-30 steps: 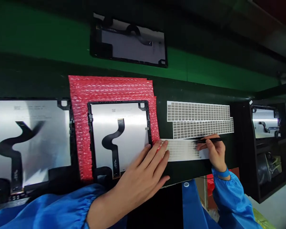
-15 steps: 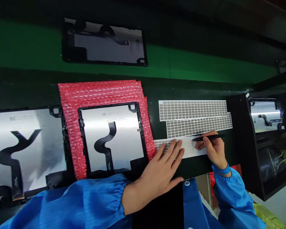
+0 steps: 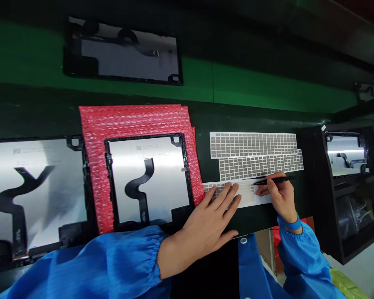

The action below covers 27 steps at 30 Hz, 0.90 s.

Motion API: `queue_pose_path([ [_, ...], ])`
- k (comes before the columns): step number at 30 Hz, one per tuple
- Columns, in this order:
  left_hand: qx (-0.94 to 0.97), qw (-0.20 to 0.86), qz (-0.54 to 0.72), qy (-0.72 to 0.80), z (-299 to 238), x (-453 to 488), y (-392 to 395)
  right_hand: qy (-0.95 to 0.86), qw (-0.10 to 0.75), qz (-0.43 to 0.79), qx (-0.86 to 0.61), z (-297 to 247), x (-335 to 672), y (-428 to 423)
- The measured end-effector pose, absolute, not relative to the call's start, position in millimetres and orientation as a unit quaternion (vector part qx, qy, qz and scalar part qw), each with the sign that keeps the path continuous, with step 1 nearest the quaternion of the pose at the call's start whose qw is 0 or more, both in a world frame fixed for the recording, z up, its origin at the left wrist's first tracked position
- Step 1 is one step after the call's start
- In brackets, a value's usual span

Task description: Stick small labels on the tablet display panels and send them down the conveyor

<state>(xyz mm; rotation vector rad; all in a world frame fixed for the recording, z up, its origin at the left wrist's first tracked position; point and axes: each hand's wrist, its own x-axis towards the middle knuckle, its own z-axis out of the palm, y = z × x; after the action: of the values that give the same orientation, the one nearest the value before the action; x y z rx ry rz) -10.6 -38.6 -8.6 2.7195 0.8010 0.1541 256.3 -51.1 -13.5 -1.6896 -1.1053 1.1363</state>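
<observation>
My left hand (image 3: 210, 222) lies flat with fingers stretched out, pressing the left part of a white sticker sheet (image 3: 247, 198) on the dark bench. My right hand (image 3: 277, 195) is closed on black tweezers (image 3: 272, 180), whose tips rest on the same sheet near its upper edge. Two more sheets of small grey stickers (image 3: 254, 145) lie just behind, overlapping. To the left, a silver panel in a black frame (image 3: 148, 176) with a curved black flex cable (image 3: 140, 187) rests on red bubble wrap (image 3: 134, 118).
Another silver panel with a flex cable (image 3: 31, 191) lies at the far left. A dark panel (image 3: 121, 52) sits on the green conveyor strip (image 3: 268, 89) behind. A black rack (image 3: 349, 182) holding a panel stands at the right.
My left hand slid right from the panel's edge onto the sticker sheet and now presses it. The right hand with the tweezers stayed on the sheet. The view shifted slightly.
</observation>
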Motion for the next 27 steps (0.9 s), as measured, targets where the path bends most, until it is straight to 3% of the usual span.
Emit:
queue_pose_path([
  [9,0.945,0.162,0.062,0.277,-12.8,-8.8,-37.4,-0.405,0.406,0.468,-0.672,-9.2,264.4,-45.8],
  [14,0.945,0.168,0.11,0.258,-0.4,-17.2,-33.9,-0.411,0.468,0.48,-0.619,20.5,247.9,-31.2],
  [20,0.933,0.167,0.087,0.305,36.2,-67.5,-33.6,-0.448,0.445,0.572,-0.524,31.1,126.5,17.5],
  [27,0.892,0.12,-0.002,0.436,20.0,-131.0,-11.4,-0.49,0.37,0.632,-0.473,-7.0,8.4,60.5],
])
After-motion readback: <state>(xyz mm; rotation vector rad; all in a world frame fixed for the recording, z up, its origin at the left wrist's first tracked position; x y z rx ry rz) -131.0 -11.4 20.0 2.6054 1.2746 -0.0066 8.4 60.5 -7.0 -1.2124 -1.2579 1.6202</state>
